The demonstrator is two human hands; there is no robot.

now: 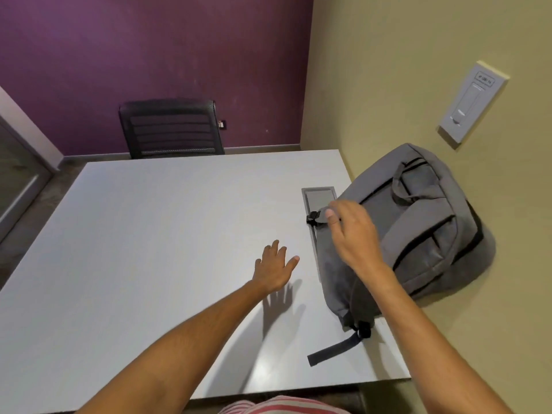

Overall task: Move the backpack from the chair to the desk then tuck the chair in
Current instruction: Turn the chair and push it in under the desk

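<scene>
While the grey fabric backpack [418, 228] lies on the white rectangular desk [167, 234] against the beige wall, its strap is pinched by the right hand [352, 231]. The left hand [274, 267] is spread flat, empty, above the desk.

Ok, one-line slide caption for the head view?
Grey backpack on the white desk, right hand at its strap, left hand open above the desk.
</scene>
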